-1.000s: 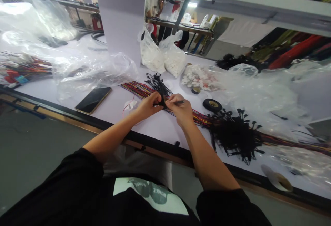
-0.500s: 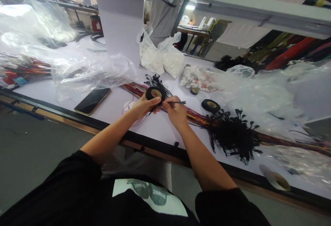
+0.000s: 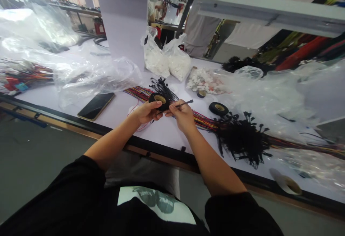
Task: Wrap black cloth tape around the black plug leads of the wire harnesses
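Note:
My left hand (image 3: 147, 113) grips a roll of black tape (image 3: 155, 100), its thumb across the roll's face. Close beside it, my right hand (image 3: 182, 113) pinches a thin black cable (image 3: 185, 103) whose small connector end sticks out to the right. The cable's other end passes by the roll and shows below the left fingers. Under and behind both hands runs a bundle of coloured wires (image 3: 203, 120). Its several black connector ends (image 3: 162, 86) fan out just beyond the roll. My fingers hide where tape and cable meet.
A phone (image 3: 96, 106) lies to the left. Right of my hands are another black tape roll (image 3: 218, 108) and a heap of black connectors (image 3: 242, 139). Bags of white parts (image 3: 179, 63) stand at the back. A clear tape roll (image 3: 292, 185) sits near the front edge.
Both hands have shifted slightly left with the tape roll and the cable. The cable's right end now tilts upward more than before.

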### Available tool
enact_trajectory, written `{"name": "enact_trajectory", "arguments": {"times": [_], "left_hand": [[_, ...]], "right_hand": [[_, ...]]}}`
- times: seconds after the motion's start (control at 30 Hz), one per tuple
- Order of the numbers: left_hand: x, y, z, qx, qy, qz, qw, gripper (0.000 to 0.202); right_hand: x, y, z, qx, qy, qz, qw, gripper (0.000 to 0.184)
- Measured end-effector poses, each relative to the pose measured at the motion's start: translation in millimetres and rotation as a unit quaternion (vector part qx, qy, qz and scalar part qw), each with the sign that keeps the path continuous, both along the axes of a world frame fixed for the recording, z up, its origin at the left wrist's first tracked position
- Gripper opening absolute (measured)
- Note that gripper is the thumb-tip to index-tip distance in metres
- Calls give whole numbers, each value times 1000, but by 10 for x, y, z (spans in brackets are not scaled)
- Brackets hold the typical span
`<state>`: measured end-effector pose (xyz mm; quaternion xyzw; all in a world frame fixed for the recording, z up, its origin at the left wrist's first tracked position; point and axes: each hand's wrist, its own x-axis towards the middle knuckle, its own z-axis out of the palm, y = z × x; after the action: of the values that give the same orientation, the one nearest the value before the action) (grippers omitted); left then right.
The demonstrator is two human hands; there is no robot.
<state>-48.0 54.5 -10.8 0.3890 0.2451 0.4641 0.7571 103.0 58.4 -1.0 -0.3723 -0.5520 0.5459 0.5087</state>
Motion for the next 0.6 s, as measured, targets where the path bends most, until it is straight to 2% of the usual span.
{"name": "enact_trajectory", "arguments": {"times": [0.1,0.2,0.3,0.37,0.43,0.53,0.6], "left_hand": [[19,-8,-4,35,12,33,999,44],[-27,-31,17,121,69,58,989,47],[-105,-41,38,215,121,17,969,66],[-119,-26,33,246,136,-19,960,63],[-82,-4,16,260,180,29,948,47],[15,8,0,282,281,168,902,31],[60,-15,10,295,321,210,875,22]], "right_hand": [[11,36,5,-46,29,-12,998,41],[37,72,12,-81,29,-41,996,37],[67,85,23,-60,-5,-60,996,27],[83,82,37,-4,-49,-70,996,20],[90,72,55,75,-108,-82,988,15],[76,45,70,182,-190,-105,959,11],[56,24,64,213,-217,-122,945,12]]}}
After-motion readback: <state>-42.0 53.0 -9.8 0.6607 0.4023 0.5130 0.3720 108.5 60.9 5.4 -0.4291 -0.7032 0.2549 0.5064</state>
